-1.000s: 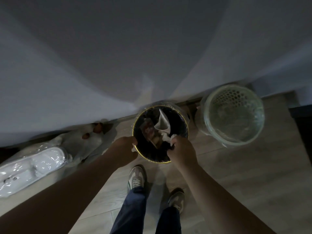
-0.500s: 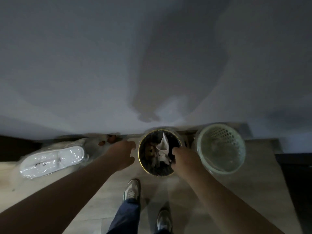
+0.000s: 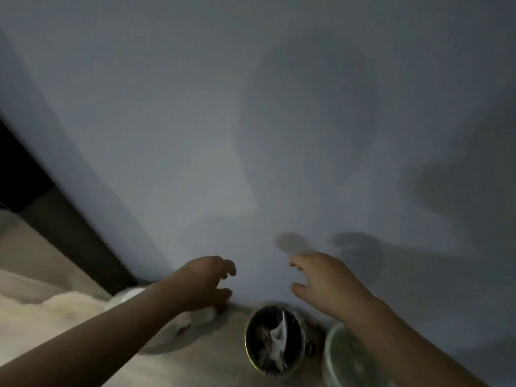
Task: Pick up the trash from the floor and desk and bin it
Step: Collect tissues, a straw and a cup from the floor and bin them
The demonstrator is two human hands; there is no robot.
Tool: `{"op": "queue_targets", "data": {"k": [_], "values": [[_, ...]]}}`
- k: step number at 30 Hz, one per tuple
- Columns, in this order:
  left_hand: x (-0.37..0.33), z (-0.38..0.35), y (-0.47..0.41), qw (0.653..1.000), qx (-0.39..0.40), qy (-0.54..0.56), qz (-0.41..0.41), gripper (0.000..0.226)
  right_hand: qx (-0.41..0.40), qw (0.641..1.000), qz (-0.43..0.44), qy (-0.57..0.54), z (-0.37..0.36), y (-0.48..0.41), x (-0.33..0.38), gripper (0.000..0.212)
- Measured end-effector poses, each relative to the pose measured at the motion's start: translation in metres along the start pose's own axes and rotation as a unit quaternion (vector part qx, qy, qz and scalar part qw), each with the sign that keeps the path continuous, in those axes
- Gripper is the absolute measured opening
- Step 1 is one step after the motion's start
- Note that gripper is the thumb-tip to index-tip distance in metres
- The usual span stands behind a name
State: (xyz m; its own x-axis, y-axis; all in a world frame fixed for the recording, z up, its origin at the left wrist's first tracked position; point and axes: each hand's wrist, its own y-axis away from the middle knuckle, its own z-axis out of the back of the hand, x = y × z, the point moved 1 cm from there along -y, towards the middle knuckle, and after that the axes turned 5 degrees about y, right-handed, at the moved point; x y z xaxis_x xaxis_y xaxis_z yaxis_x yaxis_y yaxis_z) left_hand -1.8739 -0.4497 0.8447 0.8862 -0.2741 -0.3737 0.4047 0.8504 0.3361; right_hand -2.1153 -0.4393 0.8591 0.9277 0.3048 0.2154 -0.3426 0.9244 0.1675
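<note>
A round dark bin (image 3: 275, 340) with a gold rim stands on the floor at the foot of the wall. White crumpled paper (image 3: 279, 335) and darker scraps lie inside it. My left hand (image 3: 205, 283) hovers up and to the left of the bin, its fingers loosely curled and holding nothing. My right hand (image 3: 324, 280) is raised above and to the right of the bin, its fingers spread and empty. Both hands are well clear of the bin's rim.
A pale perforated basket (image 3: 349, 358) stands to the right of the bin, partly behind my right forearm. White plastic-wrapped items (image 3: 178, 328) lie on the wooden floor under my left forearm. A grey wall (image 3: 251, 135) fills most of the view; a dark strip (image 3: 64, 227) runs at the left.
Both hands have lifted away from the bin's rim and now hold nothing. The view has tilted upward, so the bin sits low in the frame and my feet are out of sight.
</note>
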Motion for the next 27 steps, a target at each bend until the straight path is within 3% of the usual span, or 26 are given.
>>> {"op": "queue_targets", "data": {"k": [7, 12, 18, 27], "values": [[-0.003, 0.112, 0.103, 0.981, -0.192, -0.039, 0.007, 0.042, -0.128, 0.983, 0.124, 0.032, 0.121, -0.003, 0.098, 0.042], [0.033, 0.161, 0.208, 0.957, -0.278, -0.059, 0.063, 0.044, -0.183, 0.956, 0.224, 0.049, 0.162, -0.009, 0.208, 0.042], [0.105, 0.179, 0.371, 0.92, -0.343, -0.098, 0.164, 0.043, -0.192, 0.921, 0.334, 0.054, 0.163, 0.001, 0.379, 0.042], [0.202, 0.146, 0.612, 0.846, -0.402, -0.079, 0.341, 0.044, -0.167, 0.856, 0.489, 0.029, 0.126, 0.052, 0.647, 0.035]]}}
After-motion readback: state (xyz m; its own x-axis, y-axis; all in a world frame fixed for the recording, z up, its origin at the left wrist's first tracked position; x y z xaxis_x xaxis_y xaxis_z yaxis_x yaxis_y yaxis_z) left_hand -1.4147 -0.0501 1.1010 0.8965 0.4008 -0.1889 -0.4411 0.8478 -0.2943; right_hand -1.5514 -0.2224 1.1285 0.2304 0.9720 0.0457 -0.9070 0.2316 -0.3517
